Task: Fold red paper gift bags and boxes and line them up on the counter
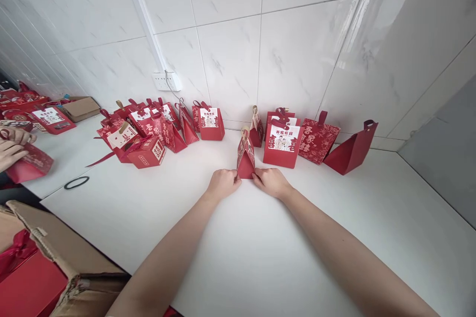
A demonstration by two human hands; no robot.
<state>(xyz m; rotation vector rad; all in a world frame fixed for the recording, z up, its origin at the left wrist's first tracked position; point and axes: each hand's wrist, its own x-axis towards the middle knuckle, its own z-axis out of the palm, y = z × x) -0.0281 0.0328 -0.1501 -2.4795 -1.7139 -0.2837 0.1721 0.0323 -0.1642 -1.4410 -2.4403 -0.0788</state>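
Note:
A small red gift box (246, 164) with a triangular side and a ribbon loop on top stands upright on the white table, its narrow side facing me. My left hand (224, 183) grips its lower left edge, fingers curled. On the opposite lower edge, my right hand (272, 182) is closed in the same way. Just behind it stands another narrow box with a pale gold ribbon (256, 127). Close by on the right is a red box with a white printed label (282, 144).
Further right stand a patterned red box (319, 139) and a plain-sided one (351, 148). Several more boxes cluster at left, including a hexagonal one (147, 152). A black ring (76, 182) lies near the table seam. Another person's hand (15, 148) holds a red box. An open carton (63, 242) is lower left.

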